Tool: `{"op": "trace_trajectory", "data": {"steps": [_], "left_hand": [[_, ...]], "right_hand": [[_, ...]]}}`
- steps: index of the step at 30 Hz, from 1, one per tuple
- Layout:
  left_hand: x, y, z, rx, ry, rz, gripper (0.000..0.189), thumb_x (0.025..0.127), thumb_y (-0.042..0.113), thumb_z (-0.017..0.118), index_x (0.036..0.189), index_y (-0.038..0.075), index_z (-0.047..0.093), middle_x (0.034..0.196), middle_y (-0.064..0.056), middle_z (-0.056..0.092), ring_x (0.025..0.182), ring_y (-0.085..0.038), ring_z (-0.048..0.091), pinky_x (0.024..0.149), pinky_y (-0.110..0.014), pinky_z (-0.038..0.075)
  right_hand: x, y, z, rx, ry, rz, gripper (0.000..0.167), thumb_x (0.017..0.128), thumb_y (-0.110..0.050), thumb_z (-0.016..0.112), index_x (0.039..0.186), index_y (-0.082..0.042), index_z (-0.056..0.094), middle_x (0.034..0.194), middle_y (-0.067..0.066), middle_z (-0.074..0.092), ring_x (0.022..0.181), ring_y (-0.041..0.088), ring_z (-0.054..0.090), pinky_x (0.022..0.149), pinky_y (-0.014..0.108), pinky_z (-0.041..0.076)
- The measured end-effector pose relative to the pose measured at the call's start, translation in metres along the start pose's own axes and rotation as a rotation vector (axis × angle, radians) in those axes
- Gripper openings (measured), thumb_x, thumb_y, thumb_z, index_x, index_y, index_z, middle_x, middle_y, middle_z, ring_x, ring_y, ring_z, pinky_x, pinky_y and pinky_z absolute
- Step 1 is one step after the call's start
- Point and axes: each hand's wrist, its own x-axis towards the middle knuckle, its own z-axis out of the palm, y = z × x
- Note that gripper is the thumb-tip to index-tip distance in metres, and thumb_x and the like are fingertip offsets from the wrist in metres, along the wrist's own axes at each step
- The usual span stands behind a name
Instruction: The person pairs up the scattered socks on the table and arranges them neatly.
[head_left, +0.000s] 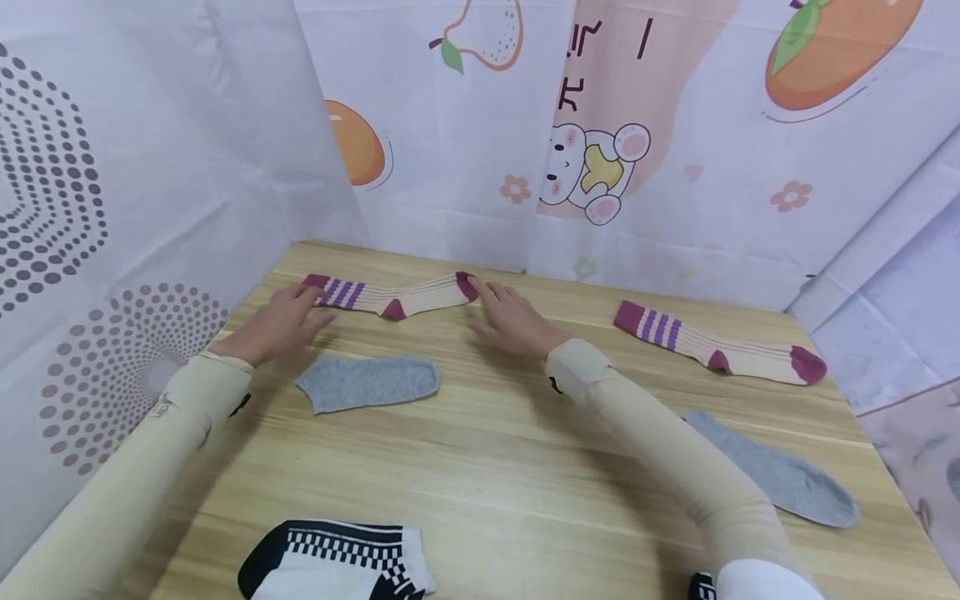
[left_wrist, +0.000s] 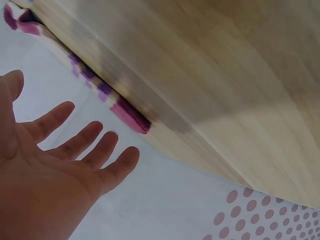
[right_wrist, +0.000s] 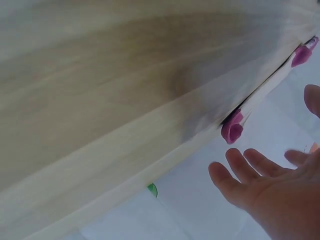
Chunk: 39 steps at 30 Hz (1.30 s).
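Note:
A cream sock (head_left: 431, 296) with purple stripes and maroon cuff, heel and toe lies flat near the back of the wooden table. By its cuff, my left hand (head_left: 277, 325) hovers with the fingers spread; the left wrist view shows a gap between those fingers and the maroon cuff (left_wrist: 131, 117). At the other end, my right hand (head_left: 517, 321) is beside the maroon toe, its fingers loosely extended. The right wrist view shows the toe (right_wrist: 232, 129) just off the fingertips. Neither hand holds anything. A grey ankle sock (head_left: 367, 383) lies in front of the left hand.
A matching striped sock (head_left: 720, 346) lies at the back right. Under the right forearm, another grey sock (head_left: 780, 471) is partly covered. A black-and-white checked sock (head_left: 337, 554) is at the front left; a dark patterned piece (head_left: 702, 587) shows by the right sleeve. Printed curtains (head_left: 450, 167) border the table.

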Motion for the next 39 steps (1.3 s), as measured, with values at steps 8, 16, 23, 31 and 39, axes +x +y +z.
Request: {"op": "trace_trajectory", "data": {"steps": [8,16,23,31,39], "left_hand": [[0.016,-0.016,-0.001,-0.028,-0.003,-0.040,0.053,0.106,0.038,0.045,0.130,-0.010,0.047,0.140,-0.044,0.032,0.128,-0.062,0.029,0.101,-0.071,0.030],[0.032,-0.029,0.003,0.075,0.036,-0.021,0.038,0.103,0.018,0.052,0.126,-0.012,0.051,0.126,-0.041,0.048,0.116,-0.058,0.046,0.098,-0.067,0.037],[0.051,-0.041,0.005,0.118,0.128,0.015,0.013,0.097,0.002,0.054,0.101,-0.008,0.061,0.094,-0.027,0.060,0.088,-0.042,0.058,0.079,-0.055,0.047],[0.059,-0.049,0.003,0.031,0.044,-0.071,0.037,0.095,0.001,0.054,0.124,-0.022,0.049,0.114,-0.041,0.056,0.107,-0.052,0.054,0.092,-0.059,0.044],[0.054,-0.046,0.001,0.025,0.063,-0.033,0.020,0.094,0.003,0.056,0.106,-0.012,0.058,0.100,-0.031,0.056,0.092,-0.043,0.050,0.080,-0.055,0.043]], "right_hand": [[0.025,-0.005,0.000,0.041,0.028,-0.003,0.067,0.101,-0.034,0.058,0.155,-0.013,0.024,0.143,0.018,0.044,0.130,0.033,0.045,0.107,0.047,0.040],[0.042,-0.009,0.001,0.006,-0.077,0.047,0.051,0.105,-0.033,0.051,0.151,-0.017,0.037,0.154,0.014,0.036,0.140,0.035,0.035,0.112,0.049,0.034],[0.058,-0.006,0.004,-0.080,-0.053,0.100,0.038,0.107,-0.020,0.041,0.144,-0.010,0.044,0.133,0.016,0.056,0.123,0.032,0.053,0.100,0.046,0.045],[0.071,-0.001,0.005,-0.168,-0.052,0.231,0.015,0.103,-0.012,0.048,0.108,-0.002,0.058,0.101,0.013,0.066,0.085,0.023,0.059,0.076,0.038,0.051],[0.069,0.007,0.005,-0.214,-0.077,0.251,0.017,0.101,-0.014,0.050,0.097,-0.005,0.064,0.101,0.012,0.064,0.090,0.025,0.056,0.080,0.038,0.050]]}}
